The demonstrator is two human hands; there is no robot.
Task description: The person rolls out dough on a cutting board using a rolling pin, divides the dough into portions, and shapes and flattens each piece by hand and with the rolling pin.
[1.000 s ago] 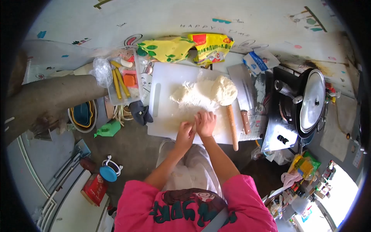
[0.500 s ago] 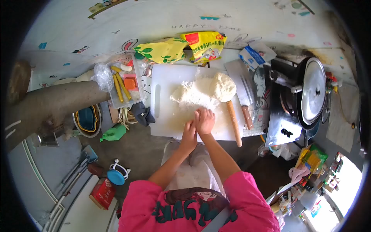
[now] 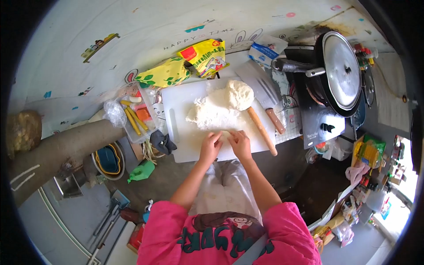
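Note:
Both hands are over the near part of a white cutting board (image 3: 182,152). The fingers of my left hand (image 3: 210,145) and my right hand (image 3: 240,143) are closed in a pinch, a short way apart. Between the fingertips shows a small pale piece of dough (image 3: 225,134), partly hidden by them. Beyond the hands lies a heap of flour (image 3: 211,111). A large lump of dough (image 3: 240,95) sits at its right side. A wooden rolling pin (image 3: 262,131) slants from the lump over the board's near right edge.
A cleaver (image 3: 260,86) lies right of the board, near a stove with a lidded pan (image 3: 342,70). Yellow bags (image 3: 205,57) stand behind the board. A plastic box (image 3: 140,117) with yellow sticks and a dark cloth (image 3: 162,142) are at the left.
My hands were together, the right over the left; now they are side by side with a gap between them. The camera view has turned and shifted slightly.

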